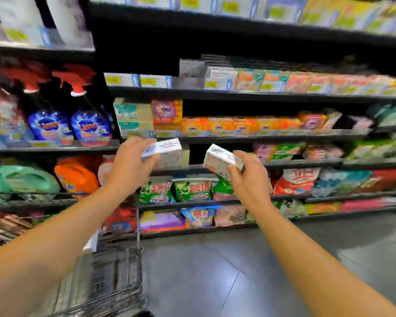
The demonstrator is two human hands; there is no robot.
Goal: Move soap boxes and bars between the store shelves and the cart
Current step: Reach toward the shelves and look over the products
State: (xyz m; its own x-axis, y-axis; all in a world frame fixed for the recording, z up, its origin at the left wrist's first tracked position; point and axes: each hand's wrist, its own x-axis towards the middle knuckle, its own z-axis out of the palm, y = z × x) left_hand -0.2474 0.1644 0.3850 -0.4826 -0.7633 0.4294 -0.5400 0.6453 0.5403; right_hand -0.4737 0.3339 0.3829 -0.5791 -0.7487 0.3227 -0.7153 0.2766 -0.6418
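Both arms reach toward the store shelves [284, 163]. My left hand [129, 161] grips a white soap box [167, 152] with red and blue print, held at the level of a dark gap on a middle shelf. My right hand [246, 170] grips a second white soap box [221, 160], tilted, just right of the first. The two boxes are apart, with a dark shelf gap showing between them. The wire cart [114, 271] stands below my left forearm at the lower left. The picture is blurred by motion.
Orange soap boxes [217, 126] line the shelf above. Green detergent bags [190, 189] sit on the shelf below. Spray bottles [89, 124] and detergent jugs [76, 177] fill the left shelves. Grey tiled floor [249, 271] lies at the lower right.
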